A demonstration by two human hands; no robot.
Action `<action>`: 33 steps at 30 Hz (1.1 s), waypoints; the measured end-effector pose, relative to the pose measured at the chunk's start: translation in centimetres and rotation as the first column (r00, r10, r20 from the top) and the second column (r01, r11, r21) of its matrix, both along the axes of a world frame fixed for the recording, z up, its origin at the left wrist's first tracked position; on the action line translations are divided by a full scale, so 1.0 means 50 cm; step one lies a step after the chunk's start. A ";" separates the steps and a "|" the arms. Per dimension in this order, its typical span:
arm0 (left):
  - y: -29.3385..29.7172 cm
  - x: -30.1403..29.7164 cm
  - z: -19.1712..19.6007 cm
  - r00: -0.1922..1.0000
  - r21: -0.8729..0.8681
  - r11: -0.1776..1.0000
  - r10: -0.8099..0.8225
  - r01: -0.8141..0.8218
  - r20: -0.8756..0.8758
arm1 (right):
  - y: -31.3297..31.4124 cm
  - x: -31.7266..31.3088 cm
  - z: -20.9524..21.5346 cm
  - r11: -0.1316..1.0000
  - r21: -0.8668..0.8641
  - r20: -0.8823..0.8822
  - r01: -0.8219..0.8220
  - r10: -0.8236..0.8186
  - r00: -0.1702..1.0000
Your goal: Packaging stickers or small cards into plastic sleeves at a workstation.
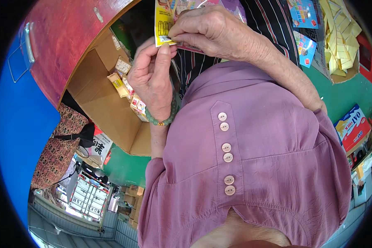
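Observation:
At the top of the head view a yellow printed packet [164,29] with a barcode is held upright between my two hands. My right hand [219,31] pinches its lower right edge, thumb against fingertips. My left hand [153,78], with a green bead bracelet [163,122] at the wrist, closes thumb and fingers at the packet's bottom corner. A pink and purple printed sheet or bag [239,10] lies behind my right hand, over striped black cloth [273,25] on my lap. What my fingertips cover is hidden.
To the left, an open cardboard box [107,113] contains several small printed packs [119,85], beside a red table edge [49,49]. Blue printed cards [305,47] and a box of yellow paper strips [339,37] are at right. A red and blue carton [353,128] stands on the green floor.

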State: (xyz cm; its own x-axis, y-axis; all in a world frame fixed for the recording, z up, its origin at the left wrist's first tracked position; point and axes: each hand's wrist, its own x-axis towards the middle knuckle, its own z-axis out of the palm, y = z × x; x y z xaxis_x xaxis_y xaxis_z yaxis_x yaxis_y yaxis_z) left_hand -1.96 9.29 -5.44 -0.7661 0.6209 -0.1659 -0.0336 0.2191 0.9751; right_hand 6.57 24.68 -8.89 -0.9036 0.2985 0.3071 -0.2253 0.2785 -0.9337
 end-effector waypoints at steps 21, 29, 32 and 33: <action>-0.016 0.005 -0.002 0.963 0.259 0.958 0.051 -0.122 0.265 | -0.015 0.024 0.028 0.975 0.204 -0.081 0.085 -0.069 0.994; -0.007 0.016 -0.005 0.981 0.215 0.971 0.067 -0.105 0.180 | -0.020 0.025 0.038 0.867 0.451 -0.163 0.209 -0.150 0.975; -0.007 0.015 -0.008 0.976 0.215 0.969 0.079 -0.122 0.201 | -0.021 0.022 0.030 0.860 0.462 -0.168 0.217 -0.155 0.974; -0.005 0.016 -0.008 0.978 0.203 0.972 0.082 -0.122 0.194 | -0.023 0.019 0.009 0.904 0.373 -0.204 0.207 -0.137 0.969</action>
